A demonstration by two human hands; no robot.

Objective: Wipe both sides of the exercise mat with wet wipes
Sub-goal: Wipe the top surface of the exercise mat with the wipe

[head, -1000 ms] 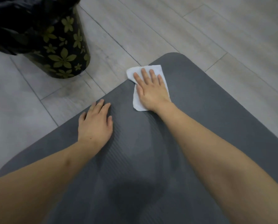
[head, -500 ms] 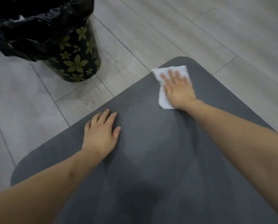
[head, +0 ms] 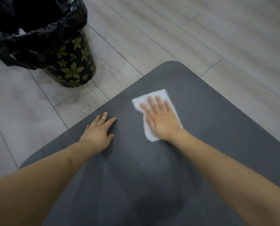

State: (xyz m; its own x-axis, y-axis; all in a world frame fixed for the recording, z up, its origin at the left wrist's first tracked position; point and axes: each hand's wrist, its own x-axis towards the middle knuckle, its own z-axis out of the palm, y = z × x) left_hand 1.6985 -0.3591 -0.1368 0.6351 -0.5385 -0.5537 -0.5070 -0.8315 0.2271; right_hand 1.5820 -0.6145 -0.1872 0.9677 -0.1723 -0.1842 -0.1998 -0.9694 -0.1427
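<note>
From the head camera I see the exercise mat [head: 209,128] lying flat on the floor [head: 184,38], dark grey, with one rounded corner toward the top of the view. Its near end and right side run out of frame, so I cannot tell its full extent.

The right hand [head: 160,118] lies palm down on a white wet wipe [head: 152,98], fingers straight and slightly spread, pressing the wipe flat against the mat a little inside that rounded corner. The palm covers the middle of the wipe — only its far edge, its left corner and a strip near the wrist show. The frame is a bit blurred here, and I cannot make out any folds in the wipe.

The left hand [head: 98,132] rests flat on the mat near its left edge, fingers straight and close together, holding nothing. The two hands are apart, with bare mat between them.

A ribbed texture shows on the mat between the forearms. Nearer to me the surface darkens into a shadowy patch — shadow or damp, I cannot tell.

On the floor beyond the mat's left edge stands a black bin [head: 74,69] with green flower prints, lined with a black bag [head: 30,33]. Its top is cut off by the frame, and its inside is too dark to read.
</note>
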